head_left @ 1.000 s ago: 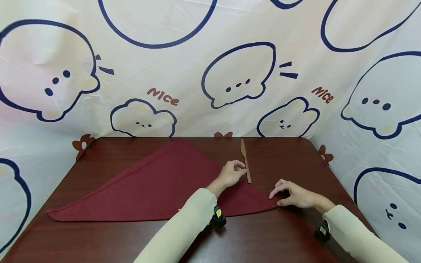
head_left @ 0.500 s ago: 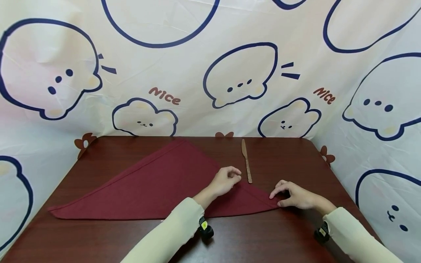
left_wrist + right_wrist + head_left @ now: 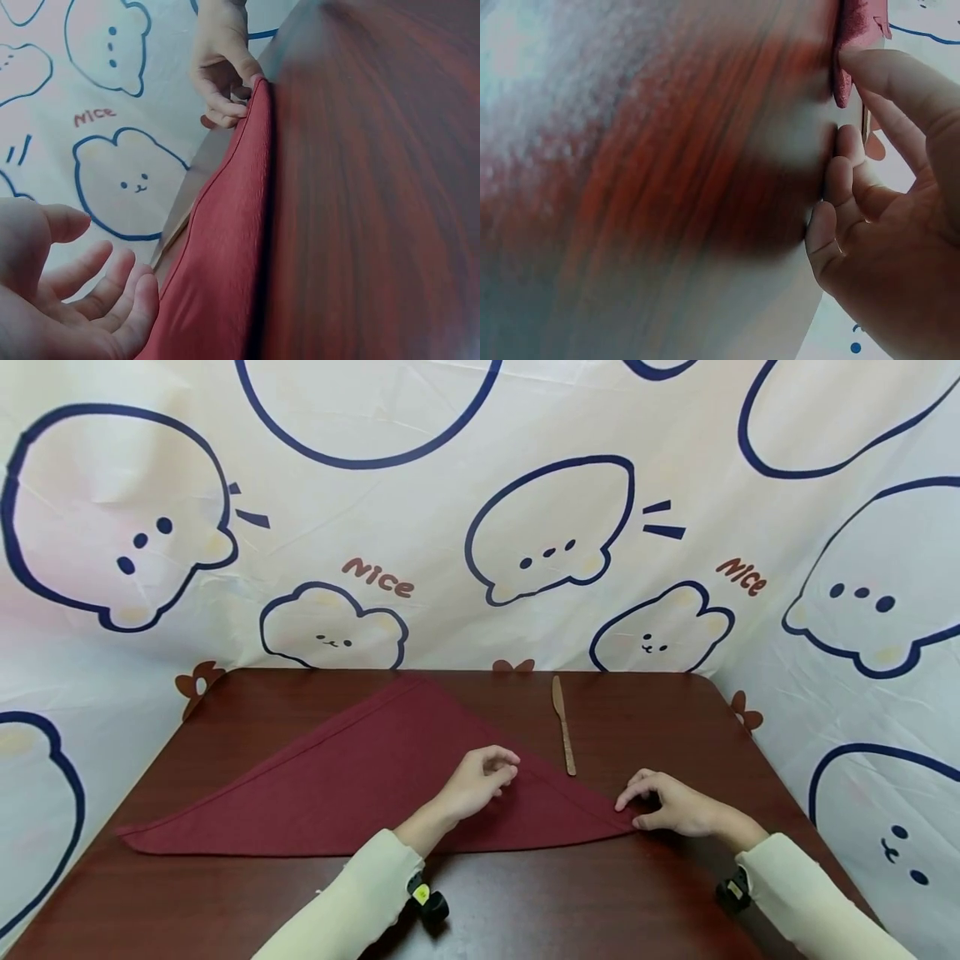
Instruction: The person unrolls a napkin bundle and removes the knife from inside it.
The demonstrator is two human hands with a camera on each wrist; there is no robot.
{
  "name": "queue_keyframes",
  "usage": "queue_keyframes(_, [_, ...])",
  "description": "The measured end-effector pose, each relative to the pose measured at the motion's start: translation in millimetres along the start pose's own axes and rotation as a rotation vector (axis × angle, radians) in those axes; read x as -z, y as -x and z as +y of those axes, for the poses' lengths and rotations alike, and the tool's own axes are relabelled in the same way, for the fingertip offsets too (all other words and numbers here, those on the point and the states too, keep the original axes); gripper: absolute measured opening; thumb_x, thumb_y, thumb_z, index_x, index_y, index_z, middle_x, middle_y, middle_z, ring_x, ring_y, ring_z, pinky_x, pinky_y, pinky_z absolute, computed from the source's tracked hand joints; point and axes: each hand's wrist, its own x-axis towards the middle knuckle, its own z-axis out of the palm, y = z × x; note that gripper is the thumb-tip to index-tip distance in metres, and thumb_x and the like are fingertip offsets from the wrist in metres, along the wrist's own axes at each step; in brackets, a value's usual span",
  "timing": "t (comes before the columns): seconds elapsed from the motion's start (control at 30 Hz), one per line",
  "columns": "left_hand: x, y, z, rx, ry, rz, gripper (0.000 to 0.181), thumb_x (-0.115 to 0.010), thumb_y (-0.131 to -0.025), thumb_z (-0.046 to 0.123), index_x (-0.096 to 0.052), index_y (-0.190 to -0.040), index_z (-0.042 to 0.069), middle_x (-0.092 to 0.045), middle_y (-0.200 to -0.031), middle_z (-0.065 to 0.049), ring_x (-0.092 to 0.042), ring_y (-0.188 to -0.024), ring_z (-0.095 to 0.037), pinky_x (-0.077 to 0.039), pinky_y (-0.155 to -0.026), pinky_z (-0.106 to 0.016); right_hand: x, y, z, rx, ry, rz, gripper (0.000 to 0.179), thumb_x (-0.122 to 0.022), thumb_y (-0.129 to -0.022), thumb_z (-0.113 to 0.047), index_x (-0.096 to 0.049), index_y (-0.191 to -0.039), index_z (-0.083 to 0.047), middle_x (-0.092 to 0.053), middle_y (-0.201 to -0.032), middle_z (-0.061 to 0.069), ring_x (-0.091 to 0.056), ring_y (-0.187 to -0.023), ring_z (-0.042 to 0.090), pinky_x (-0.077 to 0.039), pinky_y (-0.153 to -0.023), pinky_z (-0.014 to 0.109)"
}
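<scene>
A dark red cloth napkin, folded into a triangle, lies flat on the table. Its long edge faces me in the head view. My left hand is over the napkin's right half, fingers loosely bent and holding nothing; the left wrist view shows the palm and parted fingers. At the napkin's right corner, my right hand holds the tip between thumb and index finger. In the right wrist view, the thumb lies on the napkin's tip and the other fingers curl beside it.
A slim wooden knife lies beyond the napkin's right slope, its handle end near the cloth. The dark brown table ends at a cartoon-printed curtain behind and on both sides. Bare tabletop runs along the front.
My left hand has drawn back from beside the knife handle, moving left and toward me over the napkin. The right hand stays at the corner; the knife and napkin lie as before.
</scene>
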Motion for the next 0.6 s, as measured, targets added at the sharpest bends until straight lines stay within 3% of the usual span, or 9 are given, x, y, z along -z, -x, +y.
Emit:
queue_keyframes(0.33, [26.8,30.1,-6.9,0.010,0.020,0.060,0.026,-0.057,-0.102,0.012,-0.063,-0.123,-0.002,-0.067,-0.108,-0.021,-0.065,-0.099,-0.029,-0.058,-0.082,-0.042,-6.1,-1.0,-5.8,0.018,0.074,0.049,0.011,-0.075,-0.091,-0.016,-0.072,-0.100,-0.022,-0.061,-0.103,-0.003,-0.050,-0.091,0.007,-0.043,-0.078,0.025])
queue_keyframes(0.6, [52.4,50.6,-16.1,0.040,0.007,0.083,0.028,-0.056,-0.102,0.012,-0.062,-0.125,-0.003,-0.067,-0.111,-0.022,-0.066,-0.100,-0.026,-0.058,-0.082,-0.035,-9.3,-4.1,-13.5,0.030,0.096,0.089,0.004,-0.071,-0.095,-0.020,-0.071,-0.099,-0.018,-0.062,-0.097,-0.004,-0.051,-0.085,0.009,-0.044,-0.073,0.025])
